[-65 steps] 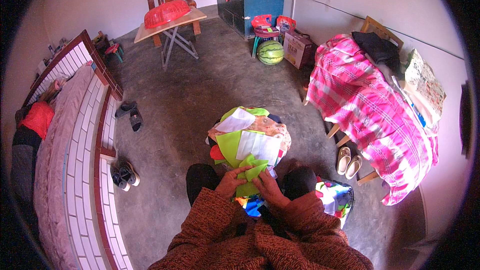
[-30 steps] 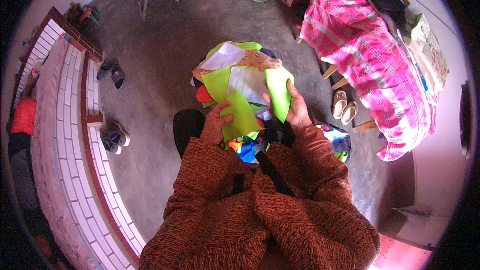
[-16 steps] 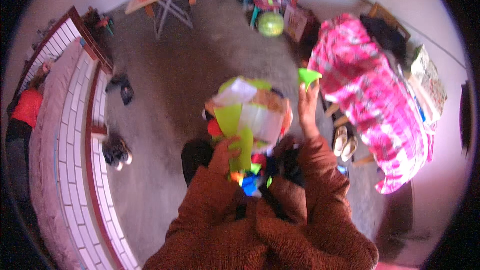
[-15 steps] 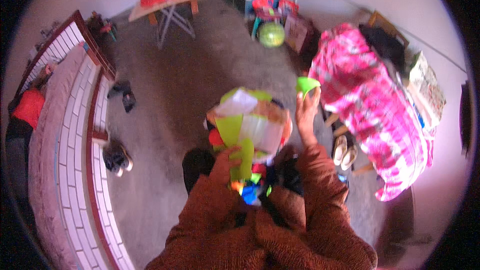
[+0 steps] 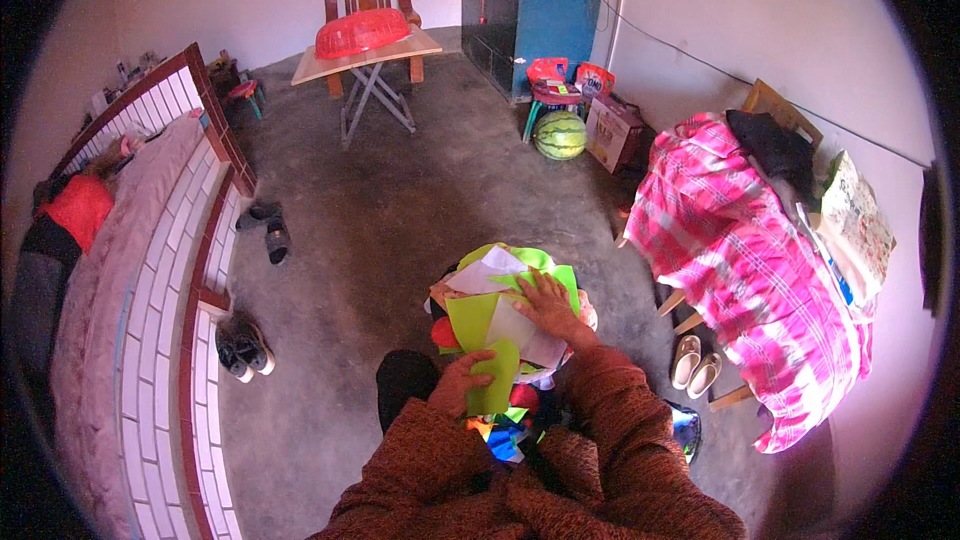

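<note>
In front of me stands a rounded heap of cut pieces, with lime-green pieces [image 5: 473,318] and white pieces [image 5: 532,333] on top; whether they are cloth or paper I cannot tell. My left hand [image 5: 465,380] grips a lime-green piece [image 5: 497,377] with a rounded top edge, at the near side of the heap. Spread out over the heap's right part, my right hand [image 5: 545,302] rests with fingers apart beside a green piece [image 5: 565,285]. Whatever lies beneath that palm is hidden. Below the heap, coloured scraps [image 5: 508,438] in blue, orange and red lie near my lap.
A pink checked cloth [image 5: 720,270] drapes furniture on the right, with pale shoes [image 5: 695,365] beside it. Dark shoes [image 5: 245,345] sit by the white-tiled bed base [image 5: 160,340]. Farther off are a watermelon [image 5: 560,135], a red basket [image 5: 362,32] on a folding table [image 5: 330,62], and a blue cabinet [image 5: 550,25].
My right hand has come from the right, where it held up a green piece, down onto the heap. My left hand still holds its green piece. The view has shifted upward.
</note>
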`<state>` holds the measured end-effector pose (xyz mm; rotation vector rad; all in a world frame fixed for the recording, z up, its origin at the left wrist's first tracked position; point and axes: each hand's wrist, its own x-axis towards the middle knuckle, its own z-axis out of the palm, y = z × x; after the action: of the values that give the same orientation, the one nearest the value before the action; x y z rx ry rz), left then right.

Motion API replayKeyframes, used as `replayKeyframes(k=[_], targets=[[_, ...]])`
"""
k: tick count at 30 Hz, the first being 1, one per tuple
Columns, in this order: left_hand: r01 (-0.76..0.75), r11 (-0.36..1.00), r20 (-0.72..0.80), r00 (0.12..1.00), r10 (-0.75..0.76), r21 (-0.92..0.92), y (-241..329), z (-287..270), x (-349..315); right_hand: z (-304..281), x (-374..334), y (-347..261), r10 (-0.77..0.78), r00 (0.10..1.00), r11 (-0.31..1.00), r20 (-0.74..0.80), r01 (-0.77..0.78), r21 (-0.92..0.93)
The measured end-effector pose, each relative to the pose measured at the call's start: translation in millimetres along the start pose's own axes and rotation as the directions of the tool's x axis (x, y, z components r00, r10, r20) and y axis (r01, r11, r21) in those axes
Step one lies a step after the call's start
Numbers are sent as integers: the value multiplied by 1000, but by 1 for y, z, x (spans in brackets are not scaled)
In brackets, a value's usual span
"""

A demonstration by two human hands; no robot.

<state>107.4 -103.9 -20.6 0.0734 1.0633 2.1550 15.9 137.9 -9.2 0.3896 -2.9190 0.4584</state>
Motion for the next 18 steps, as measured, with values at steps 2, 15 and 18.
replayKeyframes(k=[2, 15, 18], targets=[[-9, 1000, 38, 999, 10, -30, -3, 0, 4, -13, -6, 4, -8, 1000, 974, -16, 12, 227], [-360, 815, 49, 924, 380, 454, 96, 94, 21, -96, -133, 0, 215, 972, 719, -98, -90, 689], [-510, 779, 162, 859, 486, 365, 110, 117, 63, -94, -161, 3, 352, 931, 722, -102, -200, 662]])
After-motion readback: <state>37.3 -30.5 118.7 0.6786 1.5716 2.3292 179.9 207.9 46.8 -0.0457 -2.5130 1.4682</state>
